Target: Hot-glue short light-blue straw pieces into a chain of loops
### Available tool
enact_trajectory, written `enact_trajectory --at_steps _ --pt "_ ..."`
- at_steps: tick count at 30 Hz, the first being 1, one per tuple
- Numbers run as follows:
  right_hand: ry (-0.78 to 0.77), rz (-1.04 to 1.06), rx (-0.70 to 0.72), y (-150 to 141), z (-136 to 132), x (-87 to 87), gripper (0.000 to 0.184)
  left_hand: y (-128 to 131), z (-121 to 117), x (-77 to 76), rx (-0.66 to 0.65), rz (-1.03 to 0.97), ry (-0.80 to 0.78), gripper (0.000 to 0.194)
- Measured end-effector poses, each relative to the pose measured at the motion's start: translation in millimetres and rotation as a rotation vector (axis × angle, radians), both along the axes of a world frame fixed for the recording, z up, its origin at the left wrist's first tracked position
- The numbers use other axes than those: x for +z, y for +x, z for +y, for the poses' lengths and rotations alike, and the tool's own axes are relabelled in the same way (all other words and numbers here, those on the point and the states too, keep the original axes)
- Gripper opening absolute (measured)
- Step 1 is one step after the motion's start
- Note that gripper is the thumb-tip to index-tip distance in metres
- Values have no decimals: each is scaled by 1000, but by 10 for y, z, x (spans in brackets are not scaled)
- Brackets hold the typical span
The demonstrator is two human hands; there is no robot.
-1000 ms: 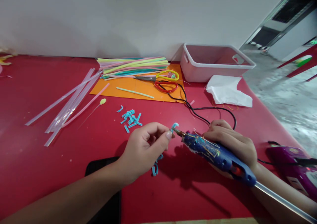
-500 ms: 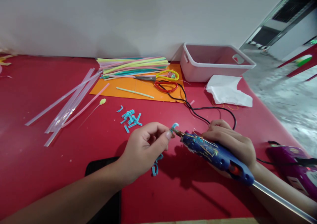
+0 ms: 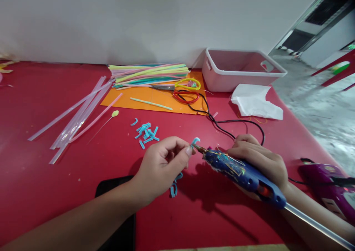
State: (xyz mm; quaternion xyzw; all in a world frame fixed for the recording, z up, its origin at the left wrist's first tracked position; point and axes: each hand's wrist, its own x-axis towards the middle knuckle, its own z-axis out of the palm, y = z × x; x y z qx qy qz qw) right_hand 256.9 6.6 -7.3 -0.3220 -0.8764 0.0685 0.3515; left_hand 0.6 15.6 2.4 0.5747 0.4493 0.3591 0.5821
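My left hand (image 3: 162,167) pinches a small curled blue straw piece (image 3: 195,141) between thumb and fingertips, just above the red table (image 3: 41,177). My right hand (image 3: 259,158) grips a blue hot glue gun (image 3: 244,175), whose nozzle touches that blue piece. A clear glue stick pokes out of the gun's back toward the lower right. Several cut blue straw bits (image 3: 146,131) lie beyond my left hand, and a few more blue bits (image 3: 174,186) rest under it.
Coloured straws (image 3: 148,74), yellow scissors (image 3: 185,84) and an orange sheet (image 3: 155,97) lie at the back. Clear glue sticks (image 3: 80,114) spread left. A white bin (image 3: 241,69), a tissue (image 3: 256,103), a black cord (image 3: 222,123), a purple glue gun (image 3: 328,184) and a black phone (image 3: 119,214) are also here.
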Motion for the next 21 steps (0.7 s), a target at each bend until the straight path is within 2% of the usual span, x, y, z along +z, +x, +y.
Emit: enact_trajectory --at_steps 21 --pt "9 1 -66 -14 -3 -17 17 11 4 18 -8 -37 -3 22"
